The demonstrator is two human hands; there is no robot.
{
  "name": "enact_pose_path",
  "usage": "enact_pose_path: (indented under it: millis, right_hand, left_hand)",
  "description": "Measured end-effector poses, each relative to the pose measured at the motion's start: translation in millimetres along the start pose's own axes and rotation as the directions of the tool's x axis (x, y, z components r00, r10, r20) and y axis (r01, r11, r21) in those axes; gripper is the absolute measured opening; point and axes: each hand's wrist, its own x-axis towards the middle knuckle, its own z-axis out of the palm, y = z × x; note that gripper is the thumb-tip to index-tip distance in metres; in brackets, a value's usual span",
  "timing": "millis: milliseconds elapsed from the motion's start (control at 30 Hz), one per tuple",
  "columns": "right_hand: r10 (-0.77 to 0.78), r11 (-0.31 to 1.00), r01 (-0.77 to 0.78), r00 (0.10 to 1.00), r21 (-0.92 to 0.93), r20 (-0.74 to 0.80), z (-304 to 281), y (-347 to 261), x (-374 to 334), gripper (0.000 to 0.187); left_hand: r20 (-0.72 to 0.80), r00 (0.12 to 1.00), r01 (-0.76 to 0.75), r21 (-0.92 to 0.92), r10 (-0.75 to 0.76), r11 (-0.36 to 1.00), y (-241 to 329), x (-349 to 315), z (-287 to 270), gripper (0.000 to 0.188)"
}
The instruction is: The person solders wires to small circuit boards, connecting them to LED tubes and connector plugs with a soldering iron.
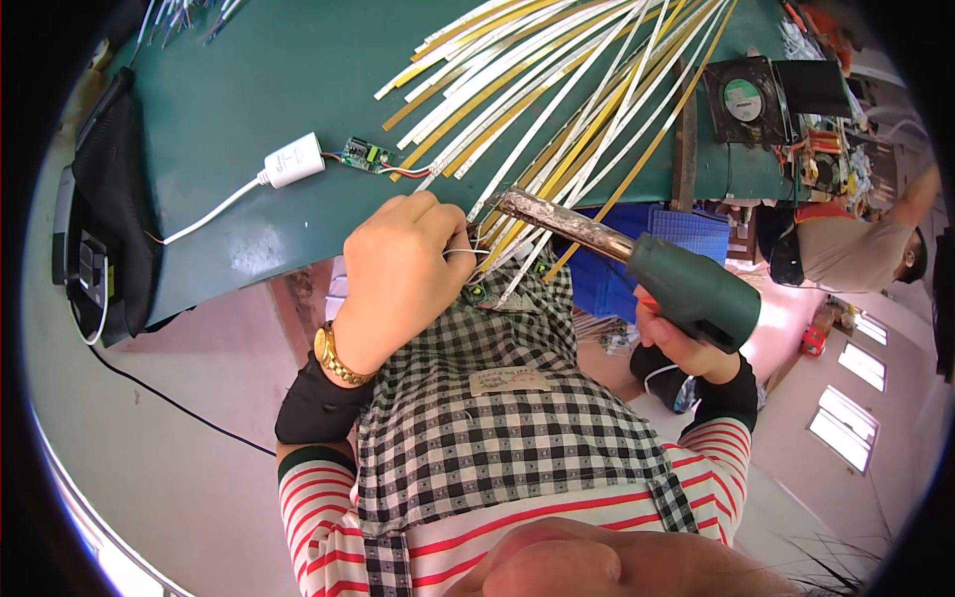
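In the middle of the frame, the left hand [403, 267] has its grip pinched together on a thin white wire [480, 252]. Right of centre, the right hand [686, 343] has its grip clamped on the handle of 1 green heat gun [694, 291]; the metal nozzle points toward the upper left, its tip just beside the left fingers. A bundle of white and yellow strips [542, 95] fans from the top edge down to the nozzle, partly over the green counter [234, 95]. In the upper left, 1 white plastic case [294, 161] lies near 1 small circuit board [367, 154]. In the upper right sits 1 black fan [744, 99].
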Motion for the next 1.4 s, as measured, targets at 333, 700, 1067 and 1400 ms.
enact_pose_path:
  millis: [333, 700, 1067, 1400]
  right_hand:
    - [0.124, 0.986, -0.127, 0.992, 0.112, 0.035, 16, -8, 18, 0.027]
    - [0.058, 0.998, -0.057, 0.996, -0.008, 0.073, 11, -12, 26, 0.009]
    - [0.022, 1.000, -0.023, 0.998, 0.011, 0.057, 14, -6, 26, 0.014]
    - [0.067, 0.998, -0.068, 0.997, 0.014, 0.050, 16, -6, 25, 0.008]
  left_hand:
    - [0.007, 1.000, 0.018, -0.002, -0.018, 1.000, -2, -1, 0, 0.009]
    - [0.012, 1.000, 0.026, 0.005, -0.026, 1.000, 0, -1, 0, 0.008]
    - [0.000, 1.000, 0.024, -0.017, -0.024, 1.000, -1, 0, 0, 0.008]
    - [0.002, 0.999, 0.036, -0.005, -0.036, 0.999, -1, -1, 1, 0.007]
